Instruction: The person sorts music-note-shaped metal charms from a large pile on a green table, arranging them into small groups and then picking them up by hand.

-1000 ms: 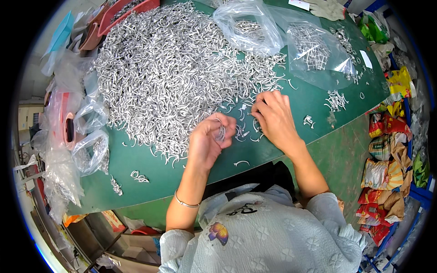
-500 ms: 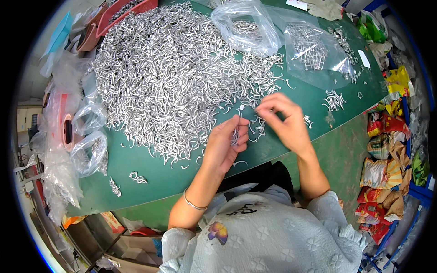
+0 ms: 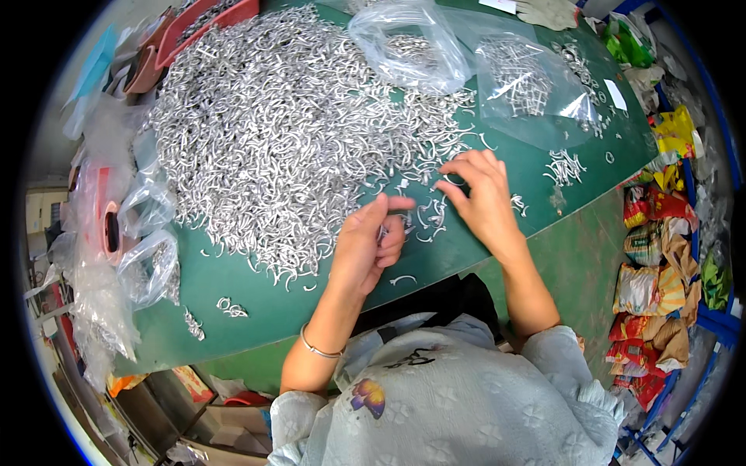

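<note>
A large heap of small curved silver metal pieces (image 3: 264,140) covers much of the green table (image 3: 287,326). At the heap's near right edge, my left hand (image 3: 367,242) has its fingers curled round several of these pieces, with the index finger pointing right. My right hand (image 3: 483,200) is just to the right, and a curved metal piece (image 3: 451,180) shows between its thumb and index finger. On the table between the two hands lie loose metal pieces (image 3: 430,219). One single curved piece (image 3: 403,279) rests near the front edge, below my left hand.
Clear plastic bags with metal parts, one rolled open (image 3: 412,50) and one flat (image 3: 528,85), lie at the back right. A small pile (image 3: 565,167) sits near the right edge. A red bin (image 3: 206,29) stands at the back left, by crumpled plastic bags (image 3: 105,272). Colourful packages (image 3: 645,291) line the right side.
My left hand has shifted slightly left, its index finger now stretched out. The right hand, blurred before, has moved slightly left and now shows a curved piece between thumb and finger.
</note>
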`<move>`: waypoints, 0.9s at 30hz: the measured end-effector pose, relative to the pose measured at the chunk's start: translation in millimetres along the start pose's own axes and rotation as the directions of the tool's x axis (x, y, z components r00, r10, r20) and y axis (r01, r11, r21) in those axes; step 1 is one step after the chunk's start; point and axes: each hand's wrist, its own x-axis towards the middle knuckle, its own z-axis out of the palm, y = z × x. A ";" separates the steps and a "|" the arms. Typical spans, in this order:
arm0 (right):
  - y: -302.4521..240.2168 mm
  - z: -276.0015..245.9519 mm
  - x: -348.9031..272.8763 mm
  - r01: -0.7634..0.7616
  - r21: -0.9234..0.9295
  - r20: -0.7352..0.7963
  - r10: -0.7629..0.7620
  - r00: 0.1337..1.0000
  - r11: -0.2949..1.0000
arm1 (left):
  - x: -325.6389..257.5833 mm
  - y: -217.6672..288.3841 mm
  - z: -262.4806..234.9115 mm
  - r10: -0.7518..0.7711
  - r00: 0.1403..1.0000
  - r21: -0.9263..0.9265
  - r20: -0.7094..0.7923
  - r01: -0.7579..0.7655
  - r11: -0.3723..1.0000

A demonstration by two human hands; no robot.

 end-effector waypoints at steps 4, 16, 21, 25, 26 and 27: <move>-7.4 8.4 -1.5 0.000 -0.059 -0.002 -0.001 1.000 0.998 | -0.6 -2.0 1.4 0.017 0.999 0.008 -0.044 -0.016 1.000; -5.7 6.1 -2.7 -0.033 -0.066 0.009 0.033 0.999 0.997 | -8.8 -6.0 -7.3 0.025 1.000 0.051 -0.008 -0.024 0.998; -36.8 5.0 -25.6 0.044 -0.053 0.186 -0.033 0.982 0.998 | -15.2 -4.0 -9.4 0.071 0.996 -0.063 -0.060 -0.075 0.995; -40.4 -13.8 -35.9 0.119 0.082 0.338 -0.140 0.931 0.990 | -23.9 -2.6 -14.1 0.099 0.992 -0.158 -0.077 -0.110 0.981; -38.3 -18.4 -36.8 0.142 0.130 0.358 -0.180 0.916 0.981 | -25.9 -2.0 -14.9 0.102 0.992 -0.183 -0.077 -0.115 0.976; -33.3 -22.3 -37.3 0.111 0.194 0.357 -0.175 0.917 0.975 | -27.0 -2.6 -15.8 0.107 0.991 -0.188 -0.079 -0.120 0.975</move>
